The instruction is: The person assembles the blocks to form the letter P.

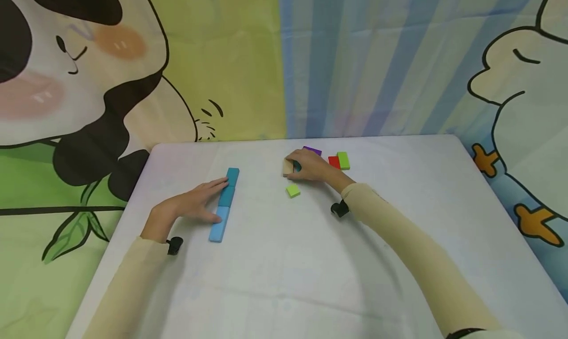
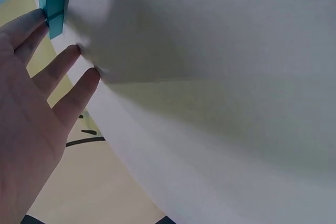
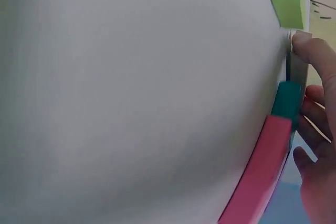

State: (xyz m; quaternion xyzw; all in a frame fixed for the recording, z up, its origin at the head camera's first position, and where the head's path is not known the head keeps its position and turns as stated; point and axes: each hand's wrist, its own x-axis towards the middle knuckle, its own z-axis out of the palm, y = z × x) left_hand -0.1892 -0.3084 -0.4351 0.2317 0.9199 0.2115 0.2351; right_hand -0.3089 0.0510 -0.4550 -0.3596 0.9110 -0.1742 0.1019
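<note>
A straight row of flat blocks lies at the left of the white table: a light blue block (image 1: 219,224) nearest, then a teal block (image 1: 227,196) and another teal block (image 1: 232,175). Beside it is my left hand (image 1: 192,204), fingers extended; its fingertips touch the teal end and its thumb meets the light blue block. Farther back, my right hand (image 1: 312,165) pinches a beige block (image 1: 288,168) between thumb and fingers. Partly hidden by that hand is a dark teal block (image 3: 286,99). Just in front of it lies a small lime green block (image 1: 293,191).
Behind and right of my right hand lie a purple block (image 1: 313,150), a red block (image 1: 334,162) and a taller lime green block (image 1: 343,161). A cartoon-printed curtain (image 1: 239,62) hangs behind the far edge of the white table (image 1: 284,280).
</note>
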